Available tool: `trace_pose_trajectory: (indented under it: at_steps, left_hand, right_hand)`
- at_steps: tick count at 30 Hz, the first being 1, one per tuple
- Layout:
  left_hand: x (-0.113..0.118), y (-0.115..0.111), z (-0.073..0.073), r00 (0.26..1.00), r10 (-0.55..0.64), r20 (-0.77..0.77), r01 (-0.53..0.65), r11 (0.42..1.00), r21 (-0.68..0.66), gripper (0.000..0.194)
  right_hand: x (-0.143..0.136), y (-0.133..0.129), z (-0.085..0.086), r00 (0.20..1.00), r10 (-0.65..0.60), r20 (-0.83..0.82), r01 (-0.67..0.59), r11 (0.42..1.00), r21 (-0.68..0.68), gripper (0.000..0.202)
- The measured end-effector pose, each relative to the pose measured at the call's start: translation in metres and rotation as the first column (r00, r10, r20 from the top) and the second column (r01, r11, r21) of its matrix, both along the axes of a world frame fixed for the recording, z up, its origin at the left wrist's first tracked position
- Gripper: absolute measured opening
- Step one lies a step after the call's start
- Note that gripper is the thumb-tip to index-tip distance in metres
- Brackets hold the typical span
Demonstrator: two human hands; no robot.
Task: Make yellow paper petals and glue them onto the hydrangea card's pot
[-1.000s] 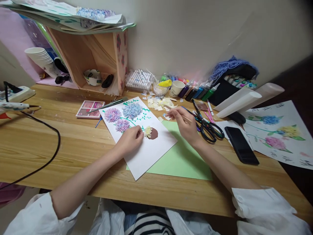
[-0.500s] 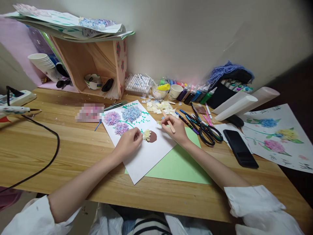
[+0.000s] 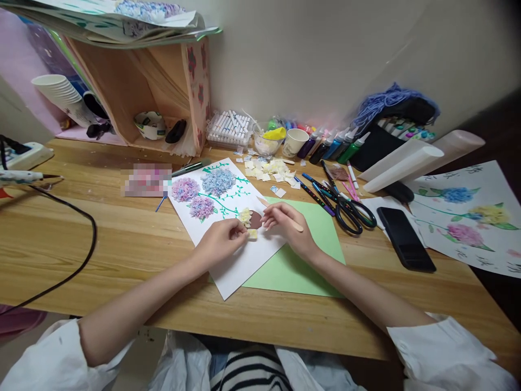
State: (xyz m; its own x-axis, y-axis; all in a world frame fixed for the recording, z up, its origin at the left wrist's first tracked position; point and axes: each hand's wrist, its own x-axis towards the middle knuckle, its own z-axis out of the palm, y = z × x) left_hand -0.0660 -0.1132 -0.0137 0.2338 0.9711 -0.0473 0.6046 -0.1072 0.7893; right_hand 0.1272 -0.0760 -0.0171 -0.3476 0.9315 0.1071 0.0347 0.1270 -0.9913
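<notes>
My left hand [image 3: 223, 239] pinches a small pale yellow paper piece [image 3: 252, 234] over the white sheet [image 3: 232, 271]. Just beyond it, yellow petals [image 3: 245, 217] stand on the left part of a brown round patch [image 3: 255, 220]. My right hand [image 3: 287, 224] is at the patch's right side, with a wooden stick [image 3: 299, 227] held in it; its fingertips hold no paper piece that I can make out. Pink-purple flowers [image 3: 185, 193] and a blue flower [image 3: 218, 181] of crumpled paper cover the sheet's upper part, among green drawn stems.
Green paper [image 3: 301, 266] lies under the sheet. Loose yellow pieces [image 3: 274, 169] are scattered behind it. To the right are scissors [image 3: 354, 214], pens, a phone [image 3: 406, 239] and a flower picture [image 3: 468, 217]. A black cable [image 3: 91, 239] and glue gun [image 3: 20, 177] are at left.
My right hand has moved down and left to the brown patch. The yellow piece that was at its fingertips is gone from there, and one now shows in my left hand's pinch.
</notes>
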Motion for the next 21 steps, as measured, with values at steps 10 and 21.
trace_pose_trajectory:
  at_steps: [10, 21]
  left_hand:
    - [0.002, -0.002, 0.002, 0.971, 0.068, -0.230, -0.034, 0.989, 0.145, 0.014]
    - [0.001, 0.003, -0.004, 0.967, 0.128, -0.222, -0.085, 0.978, 0.191, 0.012]
  right_hand:
    - [0.009, -0.012, -0.008, 0.990, 0.040, 0.133, -0.090, 0.916, 0.392, 0.053]
    - [0.001, -0.008, -0.011, 0.944, 0.068, 0.323, -0.275, 0.702, 0.657, 0.038]
